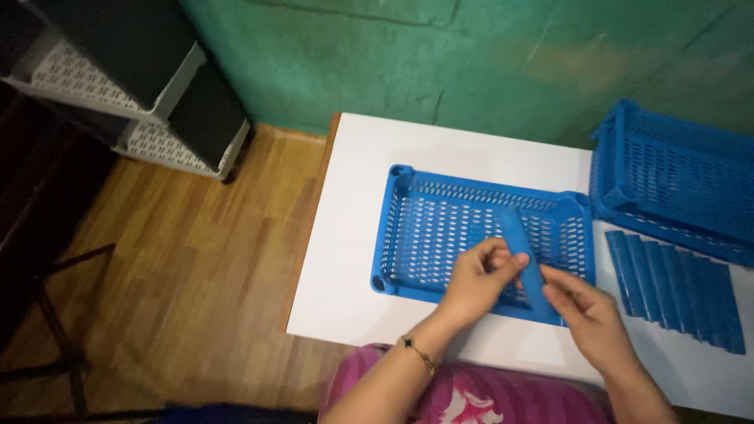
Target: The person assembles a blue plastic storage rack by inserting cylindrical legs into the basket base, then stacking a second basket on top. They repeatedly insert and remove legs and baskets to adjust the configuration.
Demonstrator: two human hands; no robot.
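Blue plastic post (528, 259) gripped between left hand (479, 279), right hand (589, 318), above tray (408, 235)

Stacked blue baskets (679, 184), row of blue bars (675, 290), grey shelf rack (133, 86), green wall (471, 55).

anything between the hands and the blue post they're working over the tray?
Nothing visible. Both the left hand and the right hand already grip the blue plastic post directly, held above the perforated blue plastic tray on the white table.
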